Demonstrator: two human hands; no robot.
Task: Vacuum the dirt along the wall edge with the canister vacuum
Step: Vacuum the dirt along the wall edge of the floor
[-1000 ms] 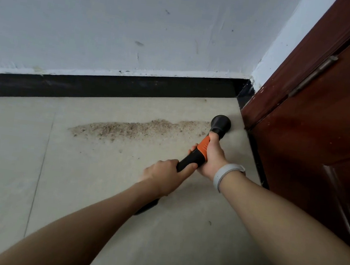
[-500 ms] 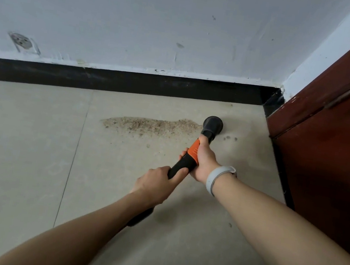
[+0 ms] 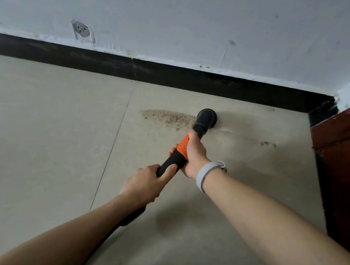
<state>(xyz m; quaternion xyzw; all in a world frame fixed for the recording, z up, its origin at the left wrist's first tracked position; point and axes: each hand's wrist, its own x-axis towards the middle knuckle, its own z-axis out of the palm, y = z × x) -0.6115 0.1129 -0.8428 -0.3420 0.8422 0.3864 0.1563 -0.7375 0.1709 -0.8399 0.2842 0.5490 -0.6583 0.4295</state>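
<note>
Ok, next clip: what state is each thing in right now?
Nozzle: on the floor, at the dirt's right end.
Dirt: partly left, a patch to the nozzle's left.
Wand: held by both hands.
Left hand: grips the black part.
Right hand: grips the orange part.

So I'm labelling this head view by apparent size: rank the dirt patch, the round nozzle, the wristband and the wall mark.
1. dirt patch
2. round nozzle
3. wristband and wall mark: look alike; wristband is nearer the camera.
</note>
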